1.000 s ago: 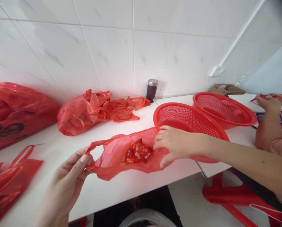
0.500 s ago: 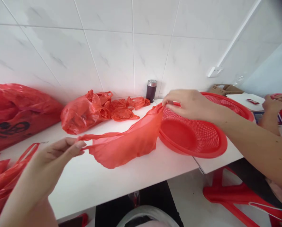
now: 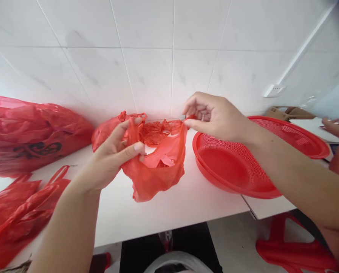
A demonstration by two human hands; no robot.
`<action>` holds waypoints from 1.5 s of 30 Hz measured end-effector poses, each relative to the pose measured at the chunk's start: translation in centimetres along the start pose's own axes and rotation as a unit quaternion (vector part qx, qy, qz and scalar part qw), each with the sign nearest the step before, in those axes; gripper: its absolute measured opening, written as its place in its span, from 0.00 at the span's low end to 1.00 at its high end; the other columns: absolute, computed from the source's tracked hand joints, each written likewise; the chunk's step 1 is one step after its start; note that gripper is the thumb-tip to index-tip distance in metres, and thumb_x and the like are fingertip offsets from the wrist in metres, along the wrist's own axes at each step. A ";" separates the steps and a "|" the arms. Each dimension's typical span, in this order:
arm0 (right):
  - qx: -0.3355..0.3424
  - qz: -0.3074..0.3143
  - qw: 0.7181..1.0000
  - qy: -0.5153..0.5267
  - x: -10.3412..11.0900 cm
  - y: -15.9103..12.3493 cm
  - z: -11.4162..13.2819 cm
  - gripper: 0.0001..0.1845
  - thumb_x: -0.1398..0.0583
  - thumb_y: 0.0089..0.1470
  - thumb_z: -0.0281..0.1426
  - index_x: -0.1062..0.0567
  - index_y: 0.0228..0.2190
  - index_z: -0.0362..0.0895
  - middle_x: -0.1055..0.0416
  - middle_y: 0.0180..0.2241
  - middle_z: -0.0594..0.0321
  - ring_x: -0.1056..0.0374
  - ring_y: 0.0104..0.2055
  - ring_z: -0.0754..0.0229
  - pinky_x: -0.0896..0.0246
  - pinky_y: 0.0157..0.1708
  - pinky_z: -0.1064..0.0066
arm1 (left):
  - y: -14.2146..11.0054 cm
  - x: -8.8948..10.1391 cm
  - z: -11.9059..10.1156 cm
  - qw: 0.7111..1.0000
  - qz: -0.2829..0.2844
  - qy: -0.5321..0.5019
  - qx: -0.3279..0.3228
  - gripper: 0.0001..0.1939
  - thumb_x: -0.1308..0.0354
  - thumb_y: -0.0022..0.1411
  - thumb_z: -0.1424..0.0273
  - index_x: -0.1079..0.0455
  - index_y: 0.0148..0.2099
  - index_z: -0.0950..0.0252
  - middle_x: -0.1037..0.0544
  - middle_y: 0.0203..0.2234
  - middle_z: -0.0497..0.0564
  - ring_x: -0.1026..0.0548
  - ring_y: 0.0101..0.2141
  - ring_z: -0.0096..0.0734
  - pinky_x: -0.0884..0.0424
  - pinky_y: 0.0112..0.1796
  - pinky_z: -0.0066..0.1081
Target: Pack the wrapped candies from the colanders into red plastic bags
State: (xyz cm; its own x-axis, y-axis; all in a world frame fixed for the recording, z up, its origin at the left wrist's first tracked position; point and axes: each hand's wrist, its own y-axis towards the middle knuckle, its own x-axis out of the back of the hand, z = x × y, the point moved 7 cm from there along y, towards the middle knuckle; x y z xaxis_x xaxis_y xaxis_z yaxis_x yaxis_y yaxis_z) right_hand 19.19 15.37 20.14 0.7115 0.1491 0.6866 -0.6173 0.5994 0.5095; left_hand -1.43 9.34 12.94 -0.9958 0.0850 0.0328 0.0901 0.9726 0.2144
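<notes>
Between my two hands hangs a red plastic bag (image 3: 158, 182), its mouth spread so that something small and pinkish-red shows inside. My left hand (image 3: 115, 151) grips the bag's left edge, thumb toward me. One handle on the right side is pinched by my right hand (image 3: 209, 115). The bag's bottom hangs at the white table (image 3: 209, 216); whether it touches is hard to tell. Just right of it sits a red perforated basket (image 3: 226, 167), partly under my right forearm. Behind the bag lie crumpled red bags (image 3: 155, 132) along the wall.
A large stuffed red bag (image 3: 32, 136) with black print stands at the far left, with more red bags (image 3: 29, 212) in front. Another red basket (image 3: 294, 136) and a cardboard box (image 3: 289, 112) are at the right, near another person's hand (image 3: 337, 129). A red stool (image 3: 294, 246) stands below.
My left hand has moved up and right toward my right hand, and the bag, stretched flat before, now hangs with its mouth open. The camera view has shifted left.
</notes>
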 end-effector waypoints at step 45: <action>-0.151 -0.011 0.931 0.332 -15.7 -3.8 -7.4 0.14 0.49 0.65 0.35 0.28 0.48 0.46 0.29 0.47 0.62 0.34 0.51 0.62 0.42 0.53 0.67 | 2.0 -1.8 4.9 0.890 -0.036 0.452 -0.042 0.04 0.46 0.54 0.75 0.36 0.31 0.60 0.26 0.26 0.43 0.38 0.18 0.23 0.39 0.22 0.26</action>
State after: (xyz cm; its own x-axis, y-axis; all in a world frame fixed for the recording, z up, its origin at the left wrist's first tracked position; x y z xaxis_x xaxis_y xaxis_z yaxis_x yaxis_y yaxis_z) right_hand 12.81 16.56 3.58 0.8350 0.5279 0.1553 -0.5496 0.7864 0.2818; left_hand 0.52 12.22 8.56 -0.5849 -0.2228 0.7800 0.0651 0.9456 0.3188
